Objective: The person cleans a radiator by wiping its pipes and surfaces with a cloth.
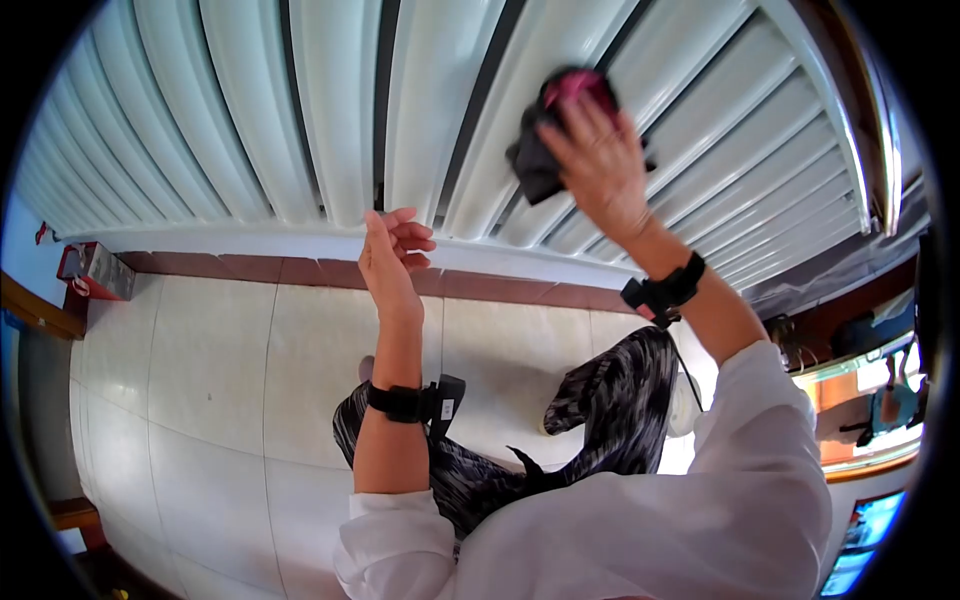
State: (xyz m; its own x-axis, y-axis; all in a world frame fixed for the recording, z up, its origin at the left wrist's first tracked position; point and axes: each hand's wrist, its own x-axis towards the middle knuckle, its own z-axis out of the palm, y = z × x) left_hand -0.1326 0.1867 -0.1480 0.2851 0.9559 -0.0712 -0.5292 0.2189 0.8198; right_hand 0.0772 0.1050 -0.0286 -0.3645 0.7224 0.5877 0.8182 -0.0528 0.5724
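My right hand [600, 165] presses a dark cloth with a pink patch [540, 165] against the white radiator [340, 100]. The fingers lie over the cloth and look slightly blurred. Part of the cloth is hidden under the palm. My left hand [393, 255] is raised by the radiator's lower edge, with nothing in it. Its fingers are loosely bent and apart. Whether it touches the radiator I cannot tell. Each wrist wears a black strap with a small device.
Pale floor tiles [200, 370] run below the radiator, with a reddish-brown skirting [290, 270] along the wall. A small box [103, 272] stands at the far left. At right are a mirror [870, 410] and a lit screen [862, 540].
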